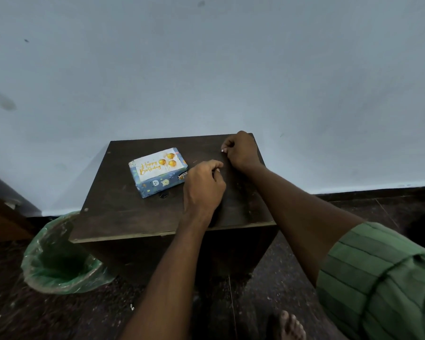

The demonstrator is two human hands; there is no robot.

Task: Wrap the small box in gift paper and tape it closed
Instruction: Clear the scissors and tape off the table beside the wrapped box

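Pinching what seems a tape strip between both hands, beside the wrapped box (pixel 157 171).
Left hand (pixel 203 186) and right hand (pixel 241 150) curl fingers, likely stretching it taut for sealing.

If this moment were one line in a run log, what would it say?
box: wrapped, on table | left hand: curled, beside box | right hand: pinching small white bit, likely tape | bin: left of table

The small box (pixel 158 172), wrapped in blue "Happy Birthday" gift paper, lies flat on the dark table (pixel 123 212).
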